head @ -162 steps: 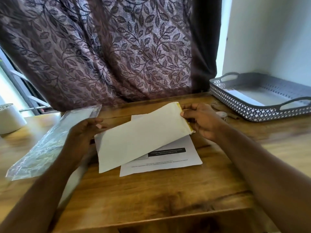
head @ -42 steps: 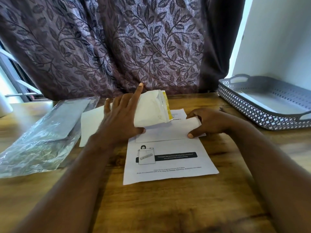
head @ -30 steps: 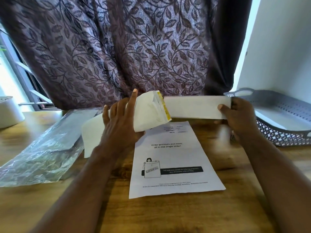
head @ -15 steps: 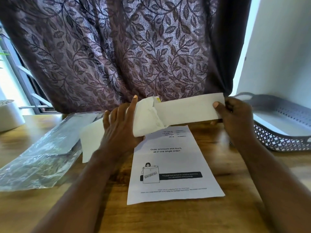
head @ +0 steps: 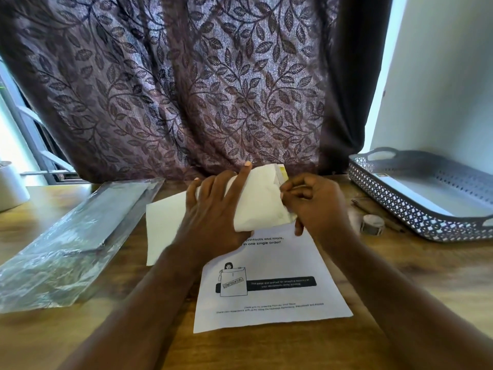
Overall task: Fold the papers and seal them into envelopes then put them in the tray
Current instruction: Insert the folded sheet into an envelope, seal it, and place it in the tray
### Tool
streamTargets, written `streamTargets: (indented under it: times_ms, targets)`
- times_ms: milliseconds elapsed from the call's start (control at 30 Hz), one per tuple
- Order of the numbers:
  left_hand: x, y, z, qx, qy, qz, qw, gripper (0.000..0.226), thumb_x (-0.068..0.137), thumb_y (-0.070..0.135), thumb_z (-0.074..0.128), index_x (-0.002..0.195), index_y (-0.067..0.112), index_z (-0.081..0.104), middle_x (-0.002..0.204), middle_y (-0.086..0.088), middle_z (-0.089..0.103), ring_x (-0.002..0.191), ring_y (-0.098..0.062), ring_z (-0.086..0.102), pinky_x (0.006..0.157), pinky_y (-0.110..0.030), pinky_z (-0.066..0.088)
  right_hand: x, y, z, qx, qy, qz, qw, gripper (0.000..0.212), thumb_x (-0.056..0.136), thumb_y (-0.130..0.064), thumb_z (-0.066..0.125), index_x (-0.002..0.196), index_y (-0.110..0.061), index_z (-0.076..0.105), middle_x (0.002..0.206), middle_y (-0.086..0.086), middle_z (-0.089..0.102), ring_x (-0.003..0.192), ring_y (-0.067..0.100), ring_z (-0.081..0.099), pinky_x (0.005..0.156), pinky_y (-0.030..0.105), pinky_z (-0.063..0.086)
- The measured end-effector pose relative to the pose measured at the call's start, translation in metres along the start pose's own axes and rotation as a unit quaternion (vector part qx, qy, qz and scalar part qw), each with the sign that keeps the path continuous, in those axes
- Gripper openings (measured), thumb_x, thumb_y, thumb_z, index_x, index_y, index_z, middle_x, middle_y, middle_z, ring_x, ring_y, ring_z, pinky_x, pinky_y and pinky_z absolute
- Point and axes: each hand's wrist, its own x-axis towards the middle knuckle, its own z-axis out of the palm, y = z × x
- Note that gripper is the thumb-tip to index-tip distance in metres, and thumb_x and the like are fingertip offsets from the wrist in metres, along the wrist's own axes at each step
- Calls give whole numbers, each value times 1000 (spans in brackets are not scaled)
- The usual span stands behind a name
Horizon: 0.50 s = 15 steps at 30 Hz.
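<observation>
My left hand [head: 213,209] grips a white envelope [head: 260,201] with a yellow strip on its flap, held just above the wooden table [head: 400,263]. My right hand [head: 314,206] is closed at the envelope's open right end, fingers pressed against its mouth. The folded paper no longer shows outside the envelope. A flat printed sheet [head: 266,284] lies on the table under both hands. The grey perforated tray [head: 400,206] stands at the right and holds a white envelope [head: 432,196].
A crinkled clear plastic packet [head: 66,241] lies at the left. A small tape roll [head: 372,222] and a pen [head: 373,212] sit beside the tray. A white pot [head: 10,188] stands far left. A leaf-patterned curtain hangs behind the table.
My right hand has pushed the folded paper leftward into the envelope; half a second ago it stuck out far to the right. My left hand kept its hold.
</observation>
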Motion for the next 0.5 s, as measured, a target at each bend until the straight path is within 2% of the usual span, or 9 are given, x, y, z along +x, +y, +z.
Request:
streamTargets:
  times_ms: [133, 233, 300, 400, 433, 500]
  targets:
    - [0, -1, 1, -9, -5, 2, 1000, 114, 70, 70, 59, 160, 21, 9, 147, -10, 41, 128, -35, 42, 107, -59, 31, -3, -3, 0, 12, -79, -1, 997, 25, 100, -6, 55, 94, -21, 74, 77, -3, 74, 32, 23, 54, 31, 22, 36]
    - [1, -4, 1, -20, -10, -5, 1000, 114, 70, 69, 61, 159, 21, 8, 146, -10, 41, 127, -34, 42, 106, -59, 34, -1, -6, -9, 94, -79, 20, 992, 31, 101, -3, 46, 99, -12, 76, 86, -1, 78, 31, 25, 49, 32, 20, 32]
    - [1, -4, 1, -25, -16, -9, 1000, 115, 69, 66, 63, 160, 21, 9, 145, -9, 41, 127, -32, 42, 105, -59, 35, -1, -7, -12, 104, -103, 15, 989, 33, 103, -5, 44, 104, -11, 76, 89, 3, 79, 31, 24, 49, 32, 20, 32]
    - [0, 0, -2, -30, -20, -5, 999, 116, 68, 60, 64, 161, 21, 8, 144, -8, 40, 125, -31, 41, 103, -55, 36, -5, -7, -10, 80, -173, 7, 982, 29, 105, -16, 47, 94, -13, 74, 69, 5, 72, 34, 25, 52, 35, 20, 35]
    - [0, 2, -2, -33, -21, -1, 999, 116, 68, 59, 64, 161, 21, 7, 143, -8, 41, 125, -31, 42, 102, -53, 37, -6, -6, -8, 68, -202, 3, 977, 29, 105, -23, 50, 92, -12, 73, 70, 9, 71, 36, 26, 53, 35, 21, 36]
    - [0, 3, -2, -38, -25, 6, 999, 114, 68, 59, 62, 161, 20, 7, 142, -8, 41, 125, -31, 42, 101, -53, 37, -6, -5, -6, 42, -247, -3, 968, 33, 99, -37, 55, 102, -9, 73, 82, 17, 72, 39, 26, 55, 37, 24, 40]
